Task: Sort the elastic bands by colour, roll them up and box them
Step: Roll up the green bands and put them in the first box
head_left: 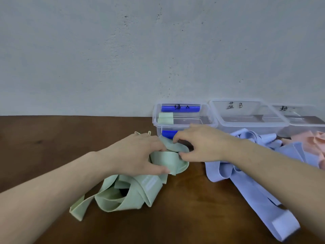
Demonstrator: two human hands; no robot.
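- You are at the rolling step: the blue bands (246, 184) already lie heaped apart on your right and the pink bands (314, 143) beyond them at the far right, while the green heap (123, 194) sits loose on the table (44, 138) under your left forearm.
- Three clear boxes stand along the wall. The left box (184, 120), with the blue clips, already holds one rolled green band (165, 118); the middle box (249, 117) and the right box (302, 118) look empty, as far as you can see through the plastic.
- Your left hand (137, 154) is curled over the green roll (168, 162), thumb pressed along its near edge, fingers wrapped across the top.
- Your right hand (202, 143) pinches the free tail of the same band between thumb and forefinger, just in front of the left box.
- Next, I judge, you need to keep tension on that tail and wind it round until no slack is left, or the coil will spring open.
- Whether the band you are rolling is free of the green heap is hidden by your left hand; a snag there could drag the pile along.
- The box mouth is just behind your knuckles, so the drop is short; mind the rim.
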